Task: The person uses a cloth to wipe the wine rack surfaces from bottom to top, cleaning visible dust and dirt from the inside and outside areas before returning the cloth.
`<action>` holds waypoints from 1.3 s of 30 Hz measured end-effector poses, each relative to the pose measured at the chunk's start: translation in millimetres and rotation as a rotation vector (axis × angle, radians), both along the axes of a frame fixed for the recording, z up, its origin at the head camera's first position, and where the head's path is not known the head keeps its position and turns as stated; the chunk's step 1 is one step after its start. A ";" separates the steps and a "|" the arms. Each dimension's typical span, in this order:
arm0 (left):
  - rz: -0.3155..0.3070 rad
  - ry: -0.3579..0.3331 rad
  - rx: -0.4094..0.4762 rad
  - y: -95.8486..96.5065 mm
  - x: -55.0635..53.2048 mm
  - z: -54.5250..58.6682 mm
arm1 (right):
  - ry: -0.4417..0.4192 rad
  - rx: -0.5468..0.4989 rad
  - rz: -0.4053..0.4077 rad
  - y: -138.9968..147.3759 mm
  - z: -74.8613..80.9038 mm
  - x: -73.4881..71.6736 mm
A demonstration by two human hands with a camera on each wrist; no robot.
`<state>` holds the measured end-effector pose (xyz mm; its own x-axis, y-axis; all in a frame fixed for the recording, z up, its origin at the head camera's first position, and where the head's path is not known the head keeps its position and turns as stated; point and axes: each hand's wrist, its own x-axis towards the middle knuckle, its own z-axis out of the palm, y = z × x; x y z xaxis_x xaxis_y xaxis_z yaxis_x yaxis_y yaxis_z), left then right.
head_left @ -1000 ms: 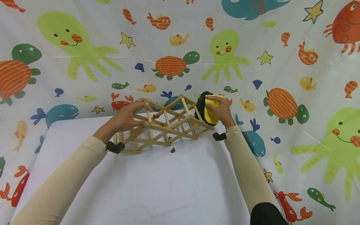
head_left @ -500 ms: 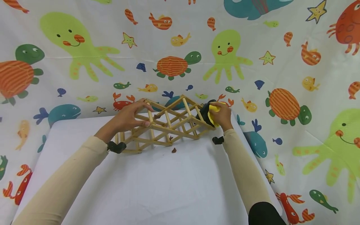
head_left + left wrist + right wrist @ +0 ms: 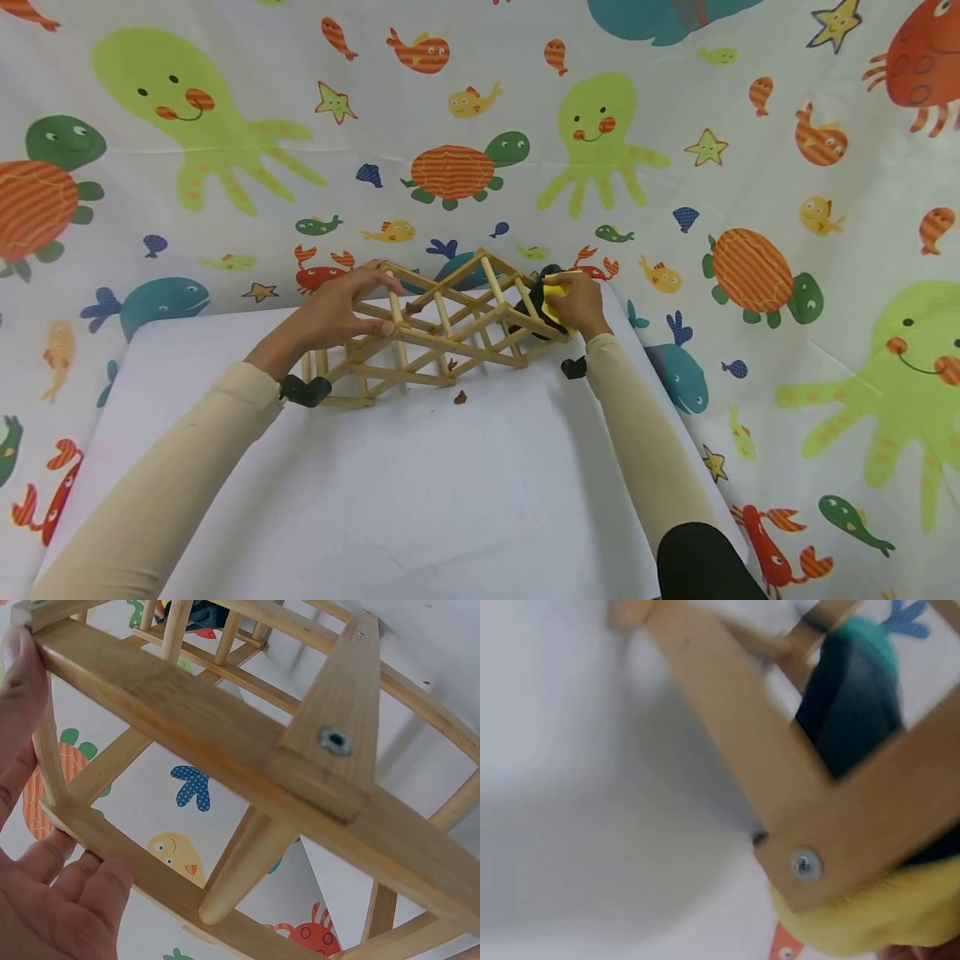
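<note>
A folding wooden lattice rack (image 3: 423, 339) of flat slats and round dowels, joined by metal rivets, stands toward the table's back. My left hand (image 3: 341, 306) grips its upper left part, thumb in front; the left wrist view shows the fingers (image 3: 97, 889) at a lower slat. At the rack's right end my right hand (image 3: 583, 302) holds a yellow and dark cloth (image 3: 553, 307). In the right wrist view the yellow side (image 3: 840, 919) lies beneath a riveted corner, and the dark part (image 3: 859, 697) shows between the slats. Most of the right fingers are hidden there.
The rack stands on a white-covered table (image 3: 420, 492). A small brown scrap (image 3: 461, 397) lies in front of it, with other brown bits among the slats. A white curtain (image 3: 480, 100) printed with sea animals hangs close behind.
My right hand has moved lower with the cloth, which now sits closer against the rack's right end and looks more bunched. The left hand and rack have stayed in place.
</note>
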<state>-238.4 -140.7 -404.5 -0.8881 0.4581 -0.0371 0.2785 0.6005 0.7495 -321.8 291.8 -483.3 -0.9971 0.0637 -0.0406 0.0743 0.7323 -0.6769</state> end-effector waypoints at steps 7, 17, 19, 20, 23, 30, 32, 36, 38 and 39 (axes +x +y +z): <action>-0.009 -0.017 -0.009 -0.8 -2.6 -2.6 | -0.005 -0.127 0.008 4.7 -8.1 3.9; -0.011 -0.037 0.002 -12.4 -7.8 -1.2 | -0.166 -0.163 0.145 -7.1 -16.7 13.2; -0.009 -0.038 0.005 -15.5 -9.0 -1.2 | -0.181 -0.169 0.190 -7.1 -16.8 14.3; -0.010 -0.039 0.006 -16.4 -9.4 -1.1 | -0.190 -0.181 0.205 -6.5 -17.2 14.8; -0.025 -0.047 0.009 -18.0 -10.4 -0.5 | -0.203 -0.237 0.241 -3.1 -18.9 15.7; -0.050 -0.066 0.017 -23.6 -11.8 4.5 | -0.295 -0.316 0.474 -5.7 -15.1 12.4; -0.055 -0.071 0.024 -24.9 -12.2 6.1 | -0.347 -0.344 0.540 -10.4 -15.0 9.4; -0.054 -0.076 0.039 -25.0 -13.8 6.4 | -0.398 -0.384 0.564 -20.1 -21.8 2.3; -0.055 -0.072 0.040 -22.5 -15.3 6.1 | -0.408 -0.430 0.528 -21.7 -26.3 0.4; -0.059 -0.068 0.041 -21.1 -16.6 5.7 | -0.410 -0.456 0.497 -21.6 -28.4 0.2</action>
<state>-255.0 -161.8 -398.7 -0.8558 0.5115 -0.0768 0.2598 0.5535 0.7913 -321.6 270.1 -511.7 -0.8040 -0.4972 -0.3262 0.1196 0.4021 -0.9077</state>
